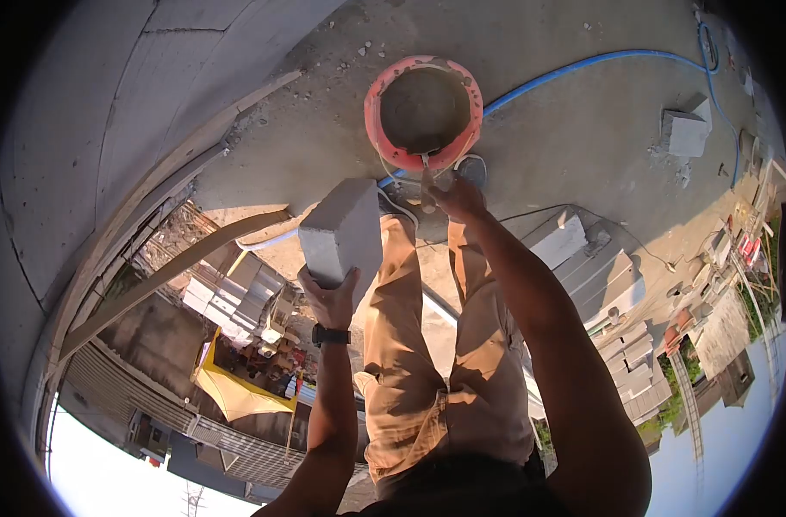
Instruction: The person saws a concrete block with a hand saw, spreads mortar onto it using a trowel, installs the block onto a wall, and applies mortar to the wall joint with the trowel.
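A grey block (341,228) rests in my left hand (328,297), whose thumb and fingers grip its lower end. My right hand (458,196) is wrapped round the handle of a trowel (427,191) at the near rim of a red bucket (376,121). The trowel's blade is mostly hidden at the rim. Grey wet mortar (425,110) fills much of the bucket. The block is held to the left of the bucket, apart from it.
A block wall (74,112) curves along the left. A blue hose (583,62) runs behind the bucket to the right. Broken block pieces (686,132) lie at the right, and stacked blocks (595,267) stand right of my legs. An edge with a drop is at lower left.
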Tool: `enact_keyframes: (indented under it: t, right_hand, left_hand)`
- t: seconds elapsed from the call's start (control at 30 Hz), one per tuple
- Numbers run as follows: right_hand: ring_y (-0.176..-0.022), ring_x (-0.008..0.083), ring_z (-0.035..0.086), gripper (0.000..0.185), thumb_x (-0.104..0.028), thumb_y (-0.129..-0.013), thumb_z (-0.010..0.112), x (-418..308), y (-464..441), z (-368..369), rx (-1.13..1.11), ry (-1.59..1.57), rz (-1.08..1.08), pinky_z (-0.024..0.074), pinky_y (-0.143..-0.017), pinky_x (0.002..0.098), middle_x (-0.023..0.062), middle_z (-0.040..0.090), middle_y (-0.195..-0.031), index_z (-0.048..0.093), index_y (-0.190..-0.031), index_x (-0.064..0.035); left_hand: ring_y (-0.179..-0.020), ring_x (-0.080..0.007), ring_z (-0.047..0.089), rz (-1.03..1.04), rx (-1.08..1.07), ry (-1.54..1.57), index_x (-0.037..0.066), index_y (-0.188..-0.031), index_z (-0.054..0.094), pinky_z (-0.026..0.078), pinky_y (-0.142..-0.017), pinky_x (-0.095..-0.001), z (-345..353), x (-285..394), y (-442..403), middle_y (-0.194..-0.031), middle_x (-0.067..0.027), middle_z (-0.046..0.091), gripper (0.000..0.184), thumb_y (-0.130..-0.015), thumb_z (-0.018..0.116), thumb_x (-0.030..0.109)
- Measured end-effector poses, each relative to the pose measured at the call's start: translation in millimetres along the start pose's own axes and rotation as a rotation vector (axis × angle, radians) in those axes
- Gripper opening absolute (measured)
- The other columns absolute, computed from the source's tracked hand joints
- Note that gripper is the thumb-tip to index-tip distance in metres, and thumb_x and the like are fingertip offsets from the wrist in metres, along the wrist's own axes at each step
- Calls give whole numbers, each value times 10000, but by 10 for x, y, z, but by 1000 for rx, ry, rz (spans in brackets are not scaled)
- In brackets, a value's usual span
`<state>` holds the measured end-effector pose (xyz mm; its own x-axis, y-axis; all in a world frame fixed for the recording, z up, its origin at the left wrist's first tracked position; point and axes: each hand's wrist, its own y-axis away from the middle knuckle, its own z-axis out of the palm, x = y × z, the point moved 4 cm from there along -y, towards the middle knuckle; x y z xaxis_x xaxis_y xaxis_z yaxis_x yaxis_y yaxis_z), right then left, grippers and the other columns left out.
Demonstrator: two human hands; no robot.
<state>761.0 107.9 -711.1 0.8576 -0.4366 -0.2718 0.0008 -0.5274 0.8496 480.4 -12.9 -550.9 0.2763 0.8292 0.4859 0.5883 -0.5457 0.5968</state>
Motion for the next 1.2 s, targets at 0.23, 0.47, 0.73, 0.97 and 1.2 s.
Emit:
enact_keyframes:
  t: [0.23, 0.47, 0.73, 0.97, 1.2]
  right_hand:
    - [-971, 308, 716, 303, -164, -940, 541, -463, -550, 496, 16, 344, 87, 597, -762, 405, 167, 708, -1051, 603, -1198, -16]
    - [-924, 364, 712, 271, -184, -867, 587, -403, -351, -639, -103, 576, -120, 577, -780, 464, 208, 710, -941, 611, -1076, -12]
    - [-942, 348, 715, 266, -191, -907, 529, -651, -858, -1006, 17, 692, -103, 571, -784, 470, 199, 724, -985, 671, -1068, -35]
    - [-957, 329, 718, 249, -166, -911, 538, -669, -751, -35, -83, 547, -43, 576, -808, 447, 180, 729, -1001, 718, -1052, -66]
    - [-667, 205, 662, 293, -288, -905, 663, -324, -764, -121, -294, -243, -31, 524, -572, 354, 94, 663, -846, 661, -1044, -30]
  left_hand:
    - [-925, -278, 561, -96, 56, 21, -11, -1180, 451, 480, -795, -421, 55, -132, -8, -1058, -164, 553, 731, -647, 893, 226]
    - [-887, -273, 584, 1, -34, -153, 0, -1229, 434, 487, -779, -422, 185, 95, 48, -1038, -181, 580, 751, -659, 879, 204]
    - [-952, -309, 558, 13, -44, -53, -12, -1222, 432, 465, -835, -457, 511, 220, 25, -1066, -192, 553, 776, -650, 886, 249]
    - [-1009, -376, 546, 26, -55, -71, -18, -1270, 414, 448, -872, -490, 497, 163, -8, -1119, -216, 534, 832, -638, 886, 244]
    - [-973, -369, 563, -32, -58, -123, -12, -1224, 439, 462, -831, -487, 377, 173, -56, -1072, -213, 554, 809, -611, 895, 255]
